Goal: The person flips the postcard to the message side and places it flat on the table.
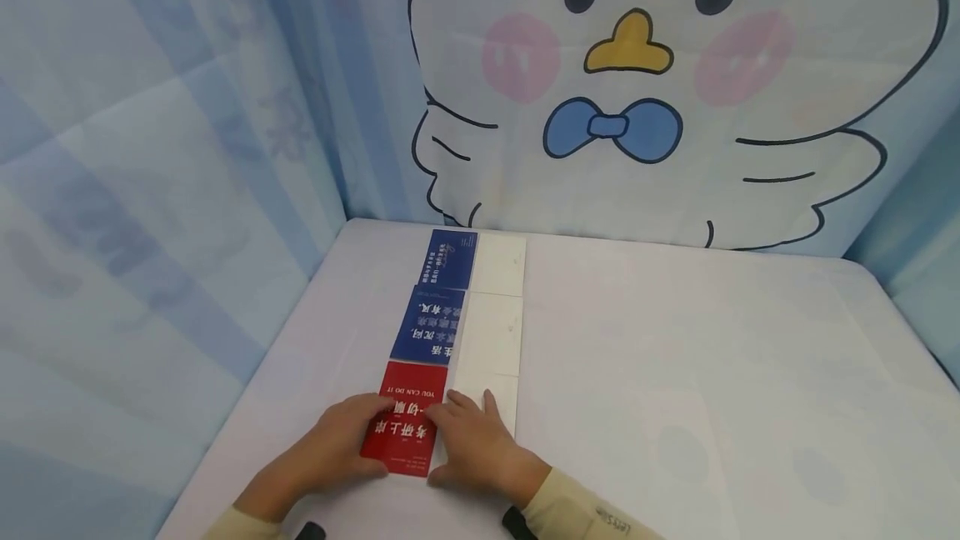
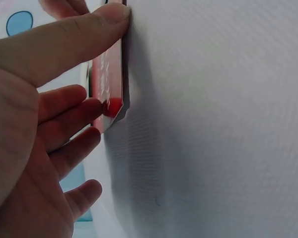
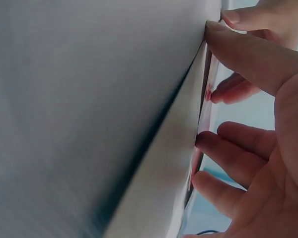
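Note:
A thin red booklet (image 1: pixel 405 445) with white printing lies at the near end of a column on the white table. My left hand (image 1: pixel 337 444) touches its left side, thumb at the near corner and fingers loosely bent along the edge. On the opposite side my right hand (image 1: pixel 480 448) touches the booklet's right edge, its thumb by the near right corner, fingertips on the cover. Just beyond it lies a blue booklet (image 1: pixel 427 327), and farther back a second blue booklet (image 1: pixel 448 259). Cream-white panels (image 1: pixel 491 332) run along their right; the nearest is partly under my right hand.
White cloth covers the table (image 1: pixel 675 373), which stretches away to the right. A blue and white curtain (image 1: pixel 150 190) hangs along the left. The back curtain (image 1: pixel 600 190) carries a cartoon bird and meets the table's far edge.

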A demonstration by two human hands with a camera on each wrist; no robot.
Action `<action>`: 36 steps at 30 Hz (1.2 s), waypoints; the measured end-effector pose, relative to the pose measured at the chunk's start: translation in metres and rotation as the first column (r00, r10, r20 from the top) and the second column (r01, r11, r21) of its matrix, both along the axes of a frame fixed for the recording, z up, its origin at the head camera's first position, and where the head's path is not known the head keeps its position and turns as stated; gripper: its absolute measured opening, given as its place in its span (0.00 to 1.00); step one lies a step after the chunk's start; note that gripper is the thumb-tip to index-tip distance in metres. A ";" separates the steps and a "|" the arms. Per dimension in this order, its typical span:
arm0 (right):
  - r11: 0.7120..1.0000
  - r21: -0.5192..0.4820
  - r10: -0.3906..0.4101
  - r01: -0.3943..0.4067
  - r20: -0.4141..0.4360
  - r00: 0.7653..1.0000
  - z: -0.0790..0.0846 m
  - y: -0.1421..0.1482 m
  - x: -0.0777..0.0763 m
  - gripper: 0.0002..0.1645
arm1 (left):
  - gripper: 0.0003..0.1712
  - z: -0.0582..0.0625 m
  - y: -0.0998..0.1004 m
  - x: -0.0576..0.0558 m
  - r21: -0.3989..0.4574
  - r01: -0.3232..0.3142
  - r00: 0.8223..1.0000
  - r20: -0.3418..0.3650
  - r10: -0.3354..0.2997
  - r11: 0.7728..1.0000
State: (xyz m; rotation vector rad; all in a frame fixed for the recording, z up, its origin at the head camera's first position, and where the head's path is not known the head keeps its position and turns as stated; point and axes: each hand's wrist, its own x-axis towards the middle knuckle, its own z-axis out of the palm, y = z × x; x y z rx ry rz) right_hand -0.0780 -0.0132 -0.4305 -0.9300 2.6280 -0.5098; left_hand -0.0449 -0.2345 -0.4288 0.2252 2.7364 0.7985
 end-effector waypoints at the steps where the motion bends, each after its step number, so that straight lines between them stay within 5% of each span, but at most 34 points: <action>1: 1.000 0.003 0.002 -0.002 -0.007 1.000 -0.001 0.000 0.000 0.45 | 0.51 0.001 0.000 0.000 -0.001 -0.003 1.000 0.007 0.003 1.000; 12: 0.999 0.032 0.021 -0.020 -0.022 1.000 0.002 -0.002 0.003 0.44 | 0.50 0.011 -0.004 -0.001 0.016 -0.024 0.998 0.064 0.023 1.000; 21: 0.999 0.017 0.035 -0.035 -0.018 0.999 0.002 -0.001 0.002 0.32 | 0.50 0.007 -0.007 0.000 0.061 -0.003 0.999 0.045 0.000 0.998; 30: 0.998 -0.064 -0.006 0.006 -0.007 1.000 0.008 -0.001 -0.001 0.26 | 0.32 -0.002 -0.009 -0.002 0.106 -0.075 0.997 0.029 0.073 0.991; 36: 0.996 -0.085 -0.028 0.026 -0.025 0.999 0.006 -0.002 -0.003 0.24 | 0.30 -0.004 -0.010 -0.006 0.093 -0.102 0.995 -0.009 0.104 0.990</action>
